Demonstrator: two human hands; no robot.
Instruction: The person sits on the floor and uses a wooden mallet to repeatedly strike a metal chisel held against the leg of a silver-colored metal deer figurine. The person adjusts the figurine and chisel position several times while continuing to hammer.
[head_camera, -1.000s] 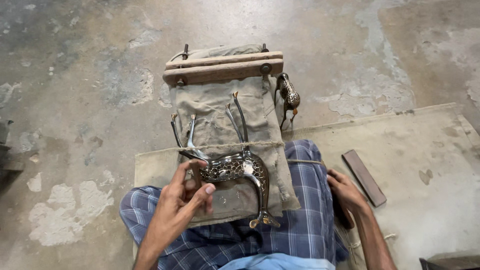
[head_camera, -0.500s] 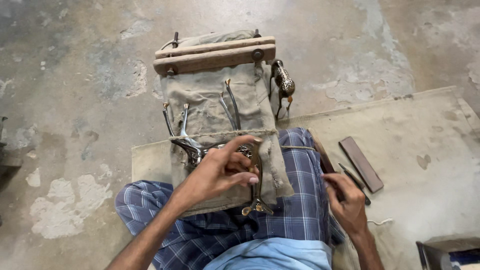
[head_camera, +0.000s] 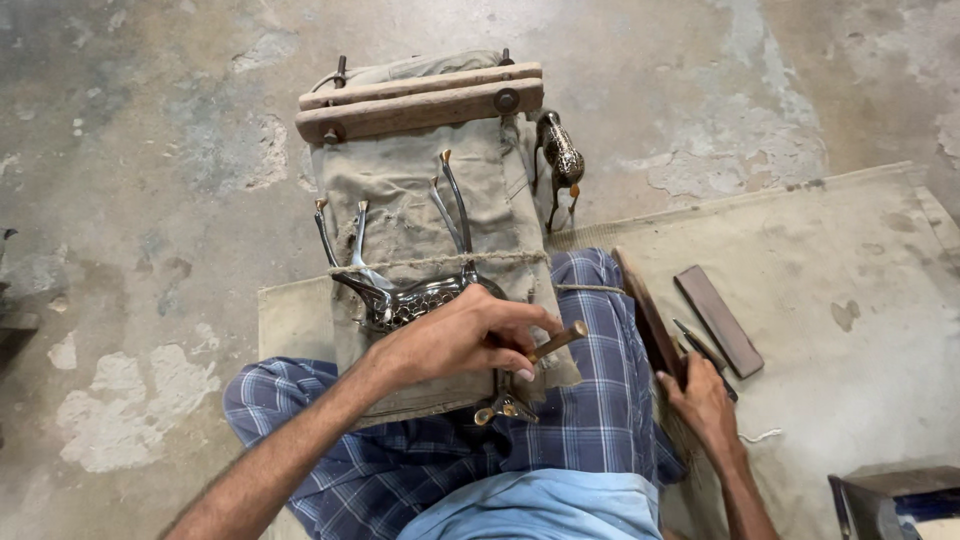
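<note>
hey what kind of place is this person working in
Likely a metal craft workshop, worked seated on the floor: a rough concrete floor, a canvas-wrapped wooden work block, and a metal animal figure under the left hand.

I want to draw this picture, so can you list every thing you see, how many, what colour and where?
Metal deer figure: one, silvery, on the canvas under the left hand.
Second deer figure: one, dark, standing on the floor by the wooden bars.
Wooden bars: two, brown, at the far end of the canvas.
Canvas cloth: one, grey-green, over the lap.
Flat bar: one, dark, on the mat.
Wooden stick: one, brown, at the right hand.
Mat: one, beige, on the floor.
Left hand: holds a small wooden-handled tool.
Right hand: resting on the wooden stick.
</note>
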